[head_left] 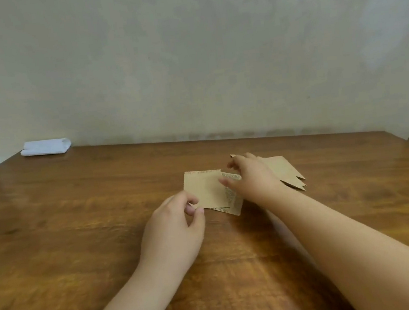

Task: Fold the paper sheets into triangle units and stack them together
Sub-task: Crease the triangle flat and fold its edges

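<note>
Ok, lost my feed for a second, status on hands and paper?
Left hand pinches top paper sheet at its near corner. Right hand open over folded triangle units. Nothing in the way.

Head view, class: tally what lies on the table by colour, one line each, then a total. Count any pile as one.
Brown: 2, the pile of flat paper sheets and the stack of folded triangle units
White: 1, a folded cloth
Total: 3

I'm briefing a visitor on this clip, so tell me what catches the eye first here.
Two bare hands meet mid-table over tan paper: the left hand pinches the near corner of the top sheet, while the right hand reaches over the pile. Behind the right hand lie the folded units, their points fanned out. A white cloth sits at the table's far left edge.
</note>
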Demonstrator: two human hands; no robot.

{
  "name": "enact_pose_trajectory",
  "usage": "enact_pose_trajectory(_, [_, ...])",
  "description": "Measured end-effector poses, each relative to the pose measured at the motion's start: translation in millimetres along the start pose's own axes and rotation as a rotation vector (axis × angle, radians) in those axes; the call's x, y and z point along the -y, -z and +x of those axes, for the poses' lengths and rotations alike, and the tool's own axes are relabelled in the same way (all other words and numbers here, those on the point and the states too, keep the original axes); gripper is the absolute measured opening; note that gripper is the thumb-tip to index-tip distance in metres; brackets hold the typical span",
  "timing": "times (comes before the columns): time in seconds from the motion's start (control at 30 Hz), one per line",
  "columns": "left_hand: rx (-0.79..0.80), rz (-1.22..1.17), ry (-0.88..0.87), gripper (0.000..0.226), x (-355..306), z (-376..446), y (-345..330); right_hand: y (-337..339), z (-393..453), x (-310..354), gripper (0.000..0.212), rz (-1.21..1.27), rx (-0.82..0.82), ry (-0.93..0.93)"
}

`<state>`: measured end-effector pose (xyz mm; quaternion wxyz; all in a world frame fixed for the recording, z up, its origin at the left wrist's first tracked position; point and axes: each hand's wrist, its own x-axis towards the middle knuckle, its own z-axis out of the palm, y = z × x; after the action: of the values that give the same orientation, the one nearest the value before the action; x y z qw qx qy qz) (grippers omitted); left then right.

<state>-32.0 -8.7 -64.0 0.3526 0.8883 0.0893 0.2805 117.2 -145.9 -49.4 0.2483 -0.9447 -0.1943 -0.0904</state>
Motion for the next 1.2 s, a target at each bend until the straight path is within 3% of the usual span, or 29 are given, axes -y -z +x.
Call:
enact_pose_trajectory(0.17, [-0.04, -0.027, 0.077, 0.009, 5, 0, 10, -23, 25, 35, 0.087, -0.044, 0.229, -0.211])
enact_pose_trajectory(0.27, [-0.035, -0.02, 0.094, 0.01, 3, 2, 12, -24, 34, 38, 0.093, 0.022, 0.252, -0.239])
enact_pose_trajectory(0.43, [0.005, 0.002, 0.131, 0.017, 0, 2, 15, -19, 23, 37, 0.062, 0.218, 0.141, -0.077])
enact_pose_trajectory(0.53, [0.028, -0.056, 0.194, 0.028, -3, 3, 19, 2, 2, 37, 0.031, 0.515, 0.023, -0.114])
enact_pose_trajectory(0.63, [0.093, -0.294, 0.368, 0.054, -10, 4, 22, 34, -33, 31, 0.005, 0.841, -0.065, -0.176])
enact_pose_trajectory(0.77, [0.166, -0.645, 0.557, 0.088, -22, -2, 27, 64, -83, 24, 0.006, 1.088, -0.039, -0.168])
enact_pose_trajectory(0.8, [0.18, -0.732, 0.577, 0.086, -23, -3, 29, 68, -92, 22, 0.007, 1.121, -0.025, -0.172])
enact_pose_trajectory(0.87, [0.24, -0.882, 0.588, 0.061, -26, -7, 32, 71, -107, 18, 0.01, 1.169, -0.007, -0.185])
enact_pose_trajectory(1.0, [0.248, -0.749, 0.532, 0.004, -26, -13, 32, 74, -123, 9, 0.02, 1.147, 0.009, -0.155])
enact_pose_trajectory(1.1, [0.248, -0.746, 0.534, 0.008, -24, -12, 35, 81, -126, -1, 0.042, 1.063, 0.095, 0.009])
enact_pose_trajectory(1.2, [0.35, -0.784, 0.511, 0.012, -21, -7, 44, 95, -126, -13, 0.052, 1.021, 0.296, 0.203])
